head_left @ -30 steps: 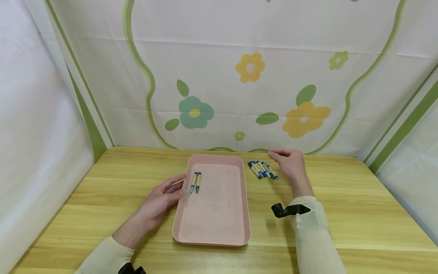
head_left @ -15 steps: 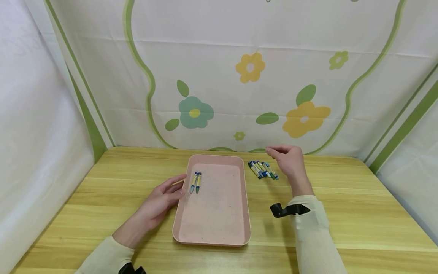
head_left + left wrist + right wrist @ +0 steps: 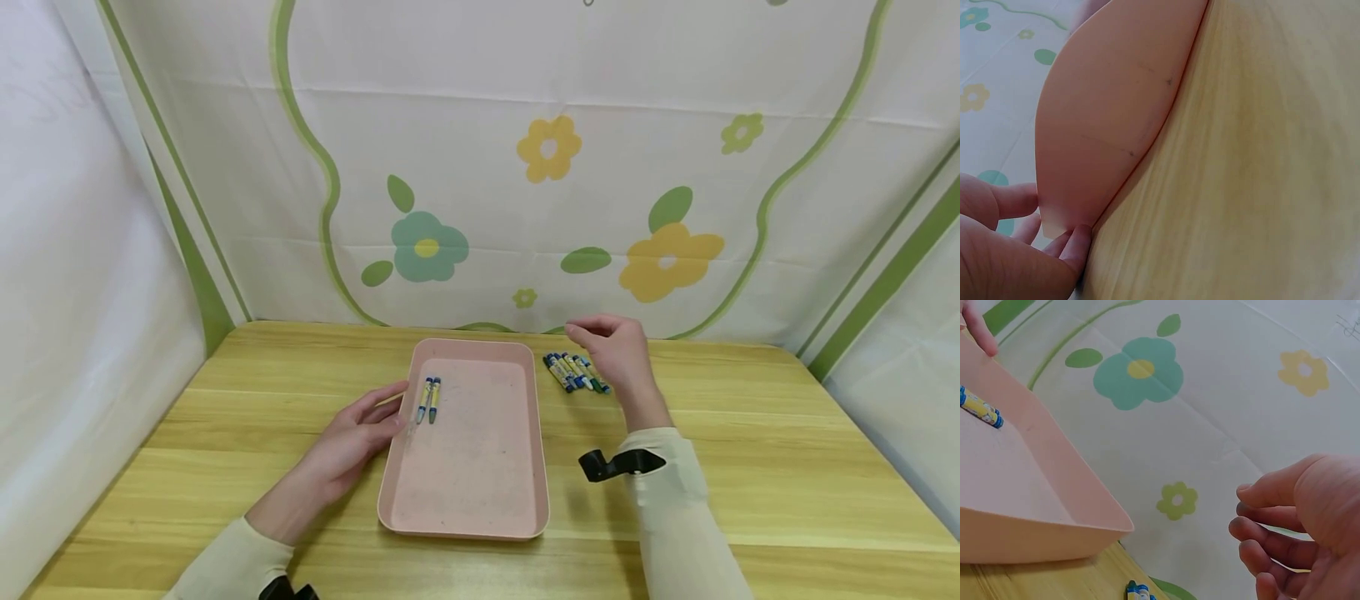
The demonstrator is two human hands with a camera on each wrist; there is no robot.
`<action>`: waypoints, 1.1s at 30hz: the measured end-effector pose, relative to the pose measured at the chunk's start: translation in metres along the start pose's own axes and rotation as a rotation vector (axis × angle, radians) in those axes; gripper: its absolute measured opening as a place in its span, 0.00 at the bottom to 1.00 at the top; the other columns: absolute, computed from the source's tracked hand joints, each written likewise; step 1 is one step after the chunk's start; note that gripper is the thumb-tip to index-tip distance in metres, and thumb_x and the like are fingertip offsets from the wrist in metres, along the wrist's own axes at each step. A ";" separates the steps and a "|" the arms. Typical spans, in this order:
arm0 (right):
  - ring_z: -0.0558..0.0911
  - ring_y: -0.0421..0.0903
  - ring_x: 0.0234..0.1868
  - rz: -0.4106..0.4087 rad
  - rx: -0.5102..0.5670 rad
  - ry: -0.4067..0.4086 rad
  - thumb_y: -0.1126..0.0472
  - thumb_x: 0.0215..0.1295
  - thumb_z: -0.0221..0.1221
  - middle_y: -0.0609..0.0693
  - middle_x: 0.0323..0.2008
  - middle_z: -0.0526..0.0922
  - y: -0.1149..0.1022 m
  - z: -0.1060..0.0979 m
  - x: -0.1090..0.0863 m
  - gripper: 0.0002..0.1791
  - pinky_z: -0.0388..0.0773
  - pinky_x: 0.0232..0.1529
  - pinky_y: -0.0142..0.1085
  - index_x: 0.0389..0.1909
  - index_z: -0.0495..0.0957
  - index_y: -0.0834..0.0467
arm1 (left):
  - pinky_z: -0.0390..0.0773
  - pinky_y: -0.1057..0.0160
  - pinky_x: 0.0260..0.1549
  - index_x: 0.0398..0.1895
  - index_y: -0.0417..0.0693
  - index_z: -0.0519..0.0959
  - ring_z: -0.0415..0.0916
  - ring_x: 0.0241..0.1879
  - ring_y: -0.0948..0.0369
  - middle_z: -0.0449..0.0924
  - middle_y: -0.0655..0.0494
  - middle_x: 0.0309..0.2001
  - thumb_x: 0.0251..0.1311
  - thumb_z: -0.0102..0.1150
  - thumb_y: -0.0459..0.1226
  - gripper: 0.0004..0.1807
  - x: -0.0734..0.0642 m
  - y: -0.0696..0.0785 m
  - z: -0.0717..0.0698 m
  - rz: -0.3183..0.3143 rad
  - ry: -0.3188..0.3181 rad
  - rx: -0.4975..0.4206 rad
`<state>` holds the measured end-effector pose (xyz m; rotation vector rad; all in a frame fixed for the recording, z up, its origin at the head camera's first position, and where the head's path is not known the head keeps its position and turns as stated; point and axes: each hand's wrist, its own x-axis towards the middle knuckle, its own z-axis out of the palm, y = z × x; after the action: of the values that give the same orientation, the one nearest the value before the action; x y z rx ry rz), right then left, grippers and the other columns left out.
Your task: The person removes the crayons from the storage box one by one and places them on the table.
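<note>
A pink rectangular tray (image 3: 480,475) lies on the wooden table, with two crayons (image 3: 435,402) side by side near its left wall. My left hand (image 3: 348,442) rests its fingers and thumb against the outside of that wall; the left wrist view shows fingertips (image 3: 1079,244) touching the tray's side. Right of the tray lies a bunch of several crayons (image 3: 567,371) with yellow wrappers and blue ends. Above and slightly right of this bunch hovers my right hand (image 3: 621,354). Its fingers are loosely bent, and the right wrist view shows nothing between them (image 3: 1297,531).
The table (image 3: 757,467) extends to both sides of the tray. A white cloth backdrop (image 3: 480,167) with printed flowers stands along the table's back edge, and white cloth walls rise at left and right. Black wrist mounts (image 3: 618,465) sit over the sleeves.
My right hand has shifted left and a little up, moving over the bunch of crayons. My left hand, the tray and the crayons stay where they were.
</note>
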<state>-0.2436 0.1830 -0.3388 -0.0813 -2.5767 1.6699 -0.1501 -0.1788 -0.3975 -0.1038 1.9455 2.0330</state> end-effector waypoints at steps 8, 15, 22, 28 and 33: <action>0.85 0.48 0.52 -0.047 -0.003 -0.025 0.55 0.73 0.67 0.58 0.55 0.88 -0.006 0.016 0.000 0.17 0.81 0.49 0.36 0.57 0.88 0.58 | 0.74 0.66 0.67 0.83 0.49 0.60 0.62 0.80 0.47 0.58 0.41 0.83 0.79 0.53 0.33 0.33 -0.001 0.001 -0.001 -0.002 -0.003 0.004; 0.85 0.52 0.54 -0.069 0.006 -0.056 0.56 0.73 0.66 0.58 0.55 0.88 -0.014 0.034 -0.005 0.16 0.82 0.49 0.34 0.56 0.88 0.58 | 0.74 0.67 0.66 0.83 0.49 0.60 0.62 0.80 0.47 0.58 0.41 0.83 0.79 0.53 0.33 0.33 -0.002 0.001 -0.002 -0.003 -0.004 0.004; 0.86 0.52 0.54 -0.094 -0.014 -0.096 0.57 0.72 0.68 0.56 0.52 0.90 -0.019 0.052 -0.010 0.14 0.83 0.49 0.36 0.55 0.89 0.57 | 0.76 0.69 0.62 0.83 0.49 0.60 0.63 0.80 0.46 0.58 0.41 0.83 0.79 0.53 0.33 0.33 -0.001 0.000 -0.002 0.003 -0.004 -0.001; 0.87 0.51 0.51 -0.116 -0.023 -0.111 0.57 0.71 0.69 0.55 0.50 0.90 -0.023 0.066 -0.015 0.13 0.84 0.49 0.38 0.52 0.90 0.55 | 0.75 0.67 0.66 0.83 0.50 0.61 0.63 0.80 0.47 0.59 0.41 0.83 0.79 0.54 0.34 0.32 -0.001 -0.001 -0.001 0.006 -0.005 0.001; 0.85 0.49 0.47 -0.117 -0.050 -0.136 0.57 0.71 0.69 0.52 0.47 0.90 -0.028 0.082 -0.017 0.11 0.83 0.46 0.38 0.50 0.91 0.54 | 0.74 0.64 0.67 0.83 0.50 0.62 0.63 0.80 0.47 0.60 0.42 0.83 0.79 0.55 0.34 0.32 0.000 -0.002 0.000 0.005 -0.006 0.004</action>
<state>-0.2342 0.0956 -0.3467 0.1833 -2.6619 1.6243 -0.1495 -0.1790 -0.3991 -0.0924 1.9479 2.0300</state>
